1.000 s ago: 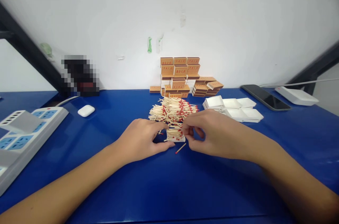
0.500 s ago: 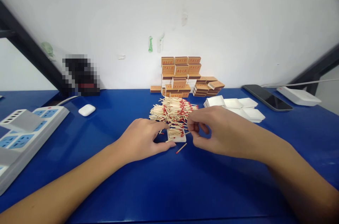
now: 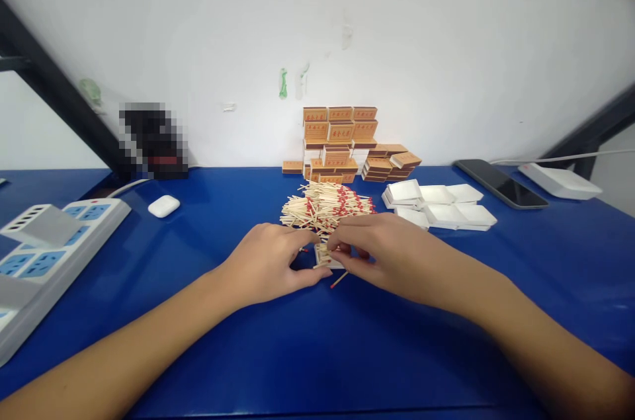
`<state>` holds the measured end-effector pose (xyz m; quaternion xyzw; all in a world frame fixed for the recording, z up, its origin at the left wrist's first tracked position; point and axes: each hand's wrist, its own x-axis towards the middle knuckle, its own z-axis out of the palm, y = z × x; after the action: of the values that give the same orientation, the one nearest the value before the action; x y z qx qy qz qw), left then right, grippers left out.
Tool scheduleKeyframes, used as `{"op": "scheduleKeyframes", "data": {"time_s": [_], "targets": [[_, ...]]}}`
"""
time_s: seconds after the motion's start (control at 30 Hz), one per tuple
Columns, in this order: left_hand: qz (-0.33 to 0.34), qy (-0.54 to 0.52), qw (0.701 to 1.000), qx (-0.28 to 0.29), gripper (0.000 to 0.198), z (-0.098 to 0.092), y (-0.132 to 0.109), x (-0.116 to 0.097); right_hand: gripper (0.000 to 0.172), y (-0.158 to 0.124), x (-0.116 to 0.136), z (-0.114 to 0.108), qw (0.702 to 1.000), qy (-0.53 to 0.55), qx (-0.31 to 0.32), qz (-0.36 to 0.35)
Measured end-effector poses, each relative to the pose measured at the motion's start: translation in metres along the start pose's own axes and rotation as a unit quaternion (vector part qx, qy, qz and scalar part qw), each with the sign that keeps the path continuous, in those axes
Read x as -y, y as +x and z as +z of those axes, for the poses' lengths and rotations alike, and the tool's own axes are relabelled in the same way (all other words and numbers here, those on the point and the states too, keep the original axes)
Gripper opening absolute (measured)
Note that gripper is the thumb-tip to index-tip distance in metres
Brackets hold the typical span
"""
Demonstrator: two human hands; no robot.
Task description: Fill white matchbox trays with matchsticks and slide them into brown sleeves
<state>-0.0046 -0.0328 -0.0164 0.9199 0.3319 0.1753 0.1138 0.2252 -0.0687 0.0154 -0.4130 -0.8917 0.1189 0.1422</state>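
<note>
My left hand (image 3: 270, 263) has its thumb and forefinger at the near and far sides of a small white matchbox tray (image 3: 337, 266), steadying it on the blue table. Several red-tipped matchsticks lie inside, partly hidden by fingers. Over the tray's right part, my right hand (image 3: 381, 251) pinches a matchstick, mostly covered by the fingertips. Just behind is a large heap of matchsticks (image 3: 312, 208). A single loose matchstick (image 3: 339, 280) rests on the table in front of the tray, below my right thumb.
Orange matchboxes (image 3: 340, 131) are stacked against the wall, with more boxes (image 3: 380, 167) beside them. White empty trays (image 3: 441, 215) lie to the right, near a phone (image 3: 501, 183) and a white device (image 3: 560, 180). On the left are a power strip (image 3: 112, 211) and a white earbud case (image 3: 163, 206).
My right hand has moved left, bringing its pinched fingertips from the tray's right edge to over the tray. The left hand keeps its place at the tray.
</note>
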Motion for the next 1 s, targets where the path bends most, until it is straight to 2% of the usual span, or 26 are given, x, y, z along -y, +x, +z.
{"op": "scheduleKeyframes", "data": {"time_s": [0.3,0.5,0.67,0.9,1.0], "targets": [[0.006,-0.005,1.000,-0.002,0.028,-0.001,0.001,0.001,0.010,0.002,-0.003,0.007,0.999,0.046,-0.015,-0.018],[0.011,-0.030,0.999,0.018,0.028,0.000,0.002,0.005,0.013,0.005,0.006,0.011,0.990,0.134,0.030,-0.023],[0.006,-0.036,0.999,0.021,0.032,-0.001,0.002,0.006,0.014,0.006,0.006,0.014,0.990,0.132,0.041,-0.009],[0.002,-0.031,0.999,0.012,0.027,0.000,0.001,0.003,0.012,0.004,0.001,0.008,0.993,0.118,-0.011,0.000],[0.000,-0.022,1.000,0.017,0.027,0.000,0.001,0.004,0.013,0.004,-0.004,0.008,0.995,0.102,-0.013,-0.004]]}}
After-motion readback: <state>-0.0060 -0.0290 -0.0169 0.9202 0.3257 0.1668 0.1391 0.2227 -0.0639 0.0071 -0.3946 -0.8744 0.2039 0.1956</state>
